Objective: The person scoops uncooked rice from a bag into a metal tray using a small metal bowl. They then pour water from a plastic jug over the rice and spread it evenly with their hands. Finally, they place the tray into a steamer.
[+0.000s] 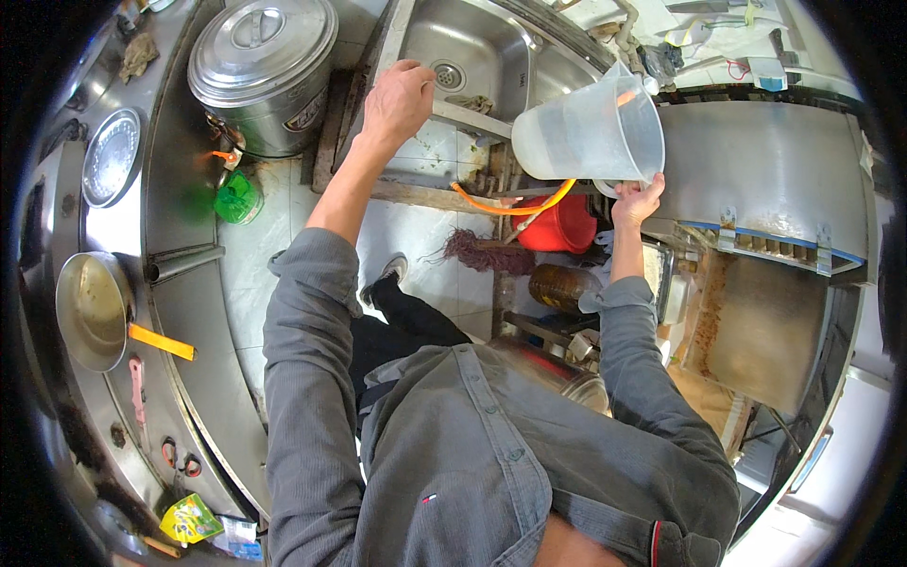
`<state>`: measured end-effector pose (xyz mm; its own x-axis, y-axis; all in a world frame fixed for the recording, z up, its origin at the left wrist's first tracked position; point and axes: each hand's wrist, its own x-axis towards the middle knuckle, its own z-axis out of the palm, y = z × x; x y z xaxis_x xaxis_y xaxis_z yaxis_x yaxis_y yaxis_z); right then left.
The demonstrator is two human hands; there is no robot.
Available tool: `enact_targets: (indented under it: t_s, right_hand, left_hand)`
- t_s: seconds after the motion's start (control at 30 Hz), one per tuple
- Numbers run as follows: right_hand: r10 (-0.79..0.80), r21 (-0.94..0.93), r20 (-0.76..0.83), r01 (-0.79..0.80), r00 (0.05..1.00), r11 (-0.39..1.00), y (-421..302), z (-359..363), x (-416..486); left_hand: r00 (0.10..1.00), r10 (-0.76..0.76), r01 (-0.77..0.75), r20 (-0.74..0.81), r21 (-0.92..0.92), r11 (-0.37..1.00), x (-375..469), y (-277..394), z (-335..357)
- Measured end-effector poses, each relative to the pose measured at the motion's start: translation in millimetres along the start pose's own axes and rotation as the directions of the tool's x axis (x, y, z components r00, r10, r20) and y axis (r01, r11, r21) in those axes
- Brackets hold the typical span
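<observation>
My right hand (638, 202) grips the handle of a large translucent plastic jug (567, 131). The jug is tipped onto its side in the air, its wide mouth facing right, in front of the sink's right part. Over the front rim of the stainless steel sink (489, 60) is my left hand (400, 99), back upward and fingers curled. Its palm is hidden, so I cannot tell whether it holds anything. A crumpled rag (471, 103) lies in the sink near the drain (448, 74). An orange hose (517, 209) curves below the jug.
A lidded steel pot (266, 85) stands left of the sink, with a green plastic container (238, 197) nearby. Under the jug are a red bucket (567, 227) and a mop head (489, 254). A pan (92, 312) rests on the left counter. A steel cabinet (758, 177) bounds the right.
</observation>
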<state>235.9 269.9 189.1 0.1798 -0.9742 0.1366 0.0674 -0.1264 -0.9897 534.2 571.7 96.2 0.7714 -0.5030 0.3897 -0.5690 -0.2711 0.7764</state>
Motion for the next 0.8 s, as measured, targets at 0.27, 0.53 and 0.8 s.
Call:
enact_targets:
  t_s: [0.27,0.53,0.8]
  right_hand:
    - [0.023,0.034,-0.019,-0.023,1.000,0.999,-3,2,-1]
    - [0.043,0.140,0.278,-0.085,0.959,0.987,-12,-14,14]
    - [0.108,-0.464,0.292,0.042,0.950,0.885,-103,51,64]
  left_hand:
    - [0.999,0.043,-0.042,0.021,-0.030,0.999,19,6,20]
    - [0.927,-0.137,0.236,0.350,-0.259,0.937,24,72,82]
    - [0.849,-0.166,0.509,0.502,-0.689,0.516,12,145,158]
